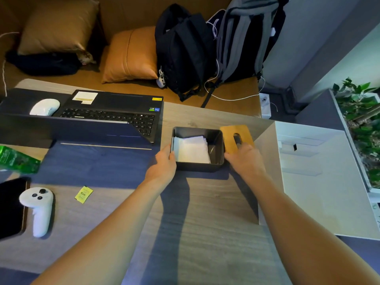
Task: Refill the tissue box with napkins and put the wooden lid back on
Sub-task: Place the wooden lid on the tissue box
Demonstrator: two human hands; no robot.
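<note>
Two hands we keep at the desk's (pixel 205 212) right edge, left hand (pixel 163 164) gripping the tissue box (pixel 198 166) holding napkins (pixel 192 150), right hand (pixel 243 159) pinching the wooden lid (pixel 231 133) beside it, bare desk nearer us.

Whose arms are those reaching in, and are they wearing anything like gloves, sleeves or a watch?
They belong to the person wearing the camera. Both forearms are bare as far as the picture shows: no sleeves. The left hand and right hand have no gloves, and no watch, bracelet or ring is visible.

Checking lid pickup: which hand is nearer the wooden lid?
Right. The right hand rests on the wooden lid; the left hand holds the box's far side.
</note>
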